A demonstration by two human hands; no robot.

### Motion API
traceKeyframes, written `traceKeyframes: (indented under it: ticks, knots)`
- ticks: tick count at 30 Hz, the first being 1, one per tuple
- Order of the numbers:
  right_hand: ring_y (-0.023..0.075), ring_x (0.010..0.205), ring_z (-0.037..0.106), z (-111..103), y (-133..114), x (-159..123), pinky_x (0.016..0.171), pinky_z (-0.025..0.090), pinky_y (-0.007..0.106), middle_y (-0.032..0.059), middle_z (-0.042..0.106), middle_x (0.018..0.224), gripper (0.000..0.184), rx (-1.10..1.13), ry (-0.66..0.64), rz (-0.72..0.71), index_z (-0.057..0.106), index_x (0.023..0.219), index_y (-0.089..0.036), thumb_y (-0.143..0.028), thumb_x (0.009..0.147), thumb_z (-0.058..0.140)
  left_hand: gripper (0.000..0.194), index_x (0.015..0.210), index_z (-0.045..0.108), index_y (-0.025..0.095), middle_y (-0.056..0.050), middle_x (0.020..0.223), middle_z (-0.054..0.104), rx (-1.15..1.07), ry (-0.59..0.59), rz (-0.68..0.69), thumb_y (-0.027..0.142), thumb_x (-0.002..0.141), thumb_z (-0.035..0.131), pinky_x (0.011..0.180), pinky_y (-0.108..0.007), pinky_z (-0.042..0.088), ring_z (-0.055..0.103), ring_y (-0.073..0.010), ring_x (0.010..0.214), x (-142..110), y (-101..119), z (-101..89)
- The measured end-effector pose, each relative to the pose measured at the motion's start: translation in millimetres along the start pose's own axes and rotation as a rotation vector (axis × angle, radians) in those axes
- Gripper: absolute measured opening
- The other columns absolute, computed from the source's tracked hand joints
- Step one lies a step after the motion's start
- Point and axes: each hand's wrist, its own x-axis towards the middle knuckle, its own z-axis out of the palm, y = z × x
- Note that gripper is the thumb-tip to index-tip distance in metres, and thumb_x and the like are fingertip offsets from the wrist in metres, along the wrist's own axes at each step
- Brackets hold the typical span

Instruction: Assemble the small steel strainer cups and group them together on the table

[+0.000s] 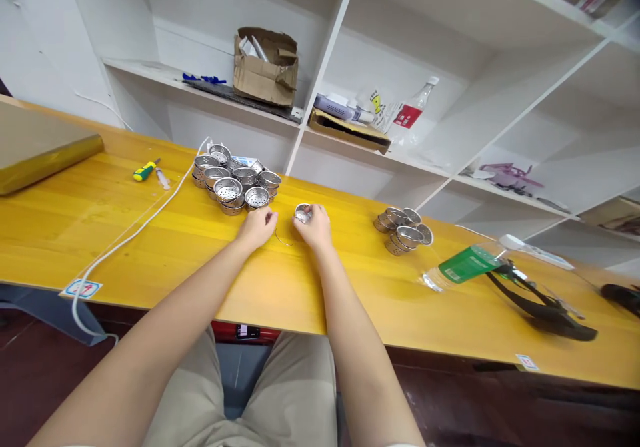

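My right hand (317, 226) grips a small perforated metal sink strainer basket (301, 211) by its right side, at the middle of the table. My left hand (257, 227) is to the left of it, fingers curled together; whatever they hold, if anything, is hidden. Just below and between the hands shows a thin curved wire (284, 239); I cannot tell whether the left fingers touch it. Beyond my left hand stands a cluster of several stacked strainer baskets (229, 191). A smaller group of strainer baskets (409, 235) stands to the right.
A green-labelled bottle (470, 264) lies tilted at the right, beside a black strap (540, 310). At the left are a screwdriver (145, 171), a white cable (145, 221) and a large cardboard box (45, 143). White shelving (327, 47) rises behind the yellow table (270, 287).
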Motion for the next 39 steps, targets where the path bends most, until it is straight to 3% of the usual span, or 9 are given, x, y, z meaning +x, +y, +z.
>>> traceKeyframes:
  ticks: [3, 6, 12, 18, 22, 25, 28, 33, 39]
  knots:
    - [0.0266, 0.117, 0.062, 0.4, -22.6, -6.6, 0.104, 0.048, 0.039, 0.0136, 0.066, 0.124, 0.040, 0.192, 0.081, -0.234, 0.058, 0.107, -0.020, -0.038, 0.078, 0.079, 0.041, 0.085, 0.067, 0.018, -0.006, 0.076, 0.069, -0.473, 0.091, -0.170, 0.057, 0.094, 0.056, 0.065, -0.029, 0.045, 0.062, -0.0186, 0.067, 5.3, 2.5, 2.8]
    - [0.0271, 0.127, 0.060, 4.6, -41.4, -17.3, 0.109, 0.047, 0.041, 0.0146, 0.063, 0.136, 0.042, 0.288, 0.021, -0.384, 0.057, 0.109, -0.022, -0.039, 0.078, 0.080, 0.054, 0.099, 0.069, 0.016, -0.007, 0.081, 0.072, -1.050, -0.073, -0.385, 0.068, 0.094, 0.053, 0.061, -0.028, 0.050, 0.066, -0.0182, 0.067, 8.8, 11.7, 4.2]
    - [0.0279, 0.124, 0.063, 9.5, -56.6, -27.1, 0.109, 0.048, 0.043, 0.0130, 0.066, 0.133, 0.058, 0.343, -0.031, -0.350, 0.056, 0.127, -0.022, -0.046, 0.079, 0.081, 0.042, 0.098, 0.070, 0.014, -0.009, 0.089, 0.076, -1.470, -0.224, -0.478, 0.055, 0.096, 0.060, 0.080, -0.032, 0.061, 0.074, -0.0220, 0.086, 6.7, 27.5, -2.7]
    - [0.0263, 0.126, 0.060, 0.9, -50.9, -24.3, 0.107, 0.047, 0.039, 0.0170, 0.062, 0.140, 0.059, 0.359, -0.148, -0.320, 0.050, 0.138, -0.017, -0.055, 0.094, 0.062, 0.039, 0.094, 0.068, 0.016, -0.005, 0.079, 0.072, -1.416, -0.164, -0.554, 0.054, 0.089, 0.067, 0.062, -0.028, 0.057, 0.070, -0.0178, 0.069, 10.9, 16.8, -6.6]
    - [0.0236, 0.094, 0.068, -7.8, -37.1, -14.8, 0.088, 0.050, 0.034, 0.0129, 0.075, 0.102, 0.043, 0.117, -0.430, -0.048, 0.068, 0.101, -0.015, -0.055, 0.098, 0.053, 0.039, 0.087, 0.066, 0.017, -0.003, 0.073, 0.069, -1.210, -0.065, -0.594, 0.054, 0.080, 0.075, 0.049, -0.025, 0.049, 0.065, -0.0160, 0.059, 10.8, 11.1, -3.8]
    - [0.0205, 0.084, 0.067, -12.4, -28.2, -9.4, 0.079, 0.047, 0.029, 0.0093, 0.075, 0.087, 0.049, 0.050, -0.619, -0.011, 0.070, 0.082, -0.016, -0.058, 0.099, 0.050, 0.037, 0.085, 0.064, 0.018, 0.000, 0.067, 0.064, -1.067, -0.040, -0.555, 0.049, 0.074, 0.080, 0.047, -0.024, 0.045, 0.060, -0.0150, 0.054, 8.8, 9.9, -0.6]
    - [0.0181, 0.079, 0.067, -13.6, -24.8, -9.2, 0.074, 0.046, 0.027, 0.0072, 0.075, 0.084, 0.044, 0.079, -0.591, -0.022, 0.071, 0.079, -0.017, -0.050, 0.099, 0.051, 0.038, 0.086, 0.065, 0.018, 0.001, 0.066, 0.061, -1.022, 0.009, -0.532, 0.052, 0.074, 0.079, 0.047, -0.024, 0.043, 0.058, -0.0147, 0.054, 9.4, 7.4, 1.2]
    - [0.0192, 0.072, 0.066, -10.7, -25.9, -14.1, 0.065, 0.044, 0.027, 0.0050, 0.075, 0.078, 0.011, -0.086, -0.654, -0.058, 0.071, 0.069, -0.021, -0.027, 0.077, 0.075, 0.038, 0.093, 0.067, 0.018, 0.000, 0.069, 0.062, -0.983, 0.109, -0.531, 0.051, 0.077, 0.076, 0.051, -0.026, 0.047, 0.059, -0.0158, 0.057, 14.2, 1.4, 0.3]
    - [0.0225, 0.076, 0.069, -8.0, -36.2, -19.4, 0.066, 0.045, 0.029, 0.0080, 0.075, 0.079, 0.012, -0.226, -0.648, -0.114, 0.070, 0.067, -0.022, -0.021, 0.078, 0.069, 0.036, 0.092, 0.067, 0.018, -0.001, 0.070, 0.062, -0.949, 0.157, -0.520, 0.050, 0.077, 0.074, 0.049, -0.025, 0.046, 0.060, -0.0162, 0.059, 13.7, 0.0, 0.6]
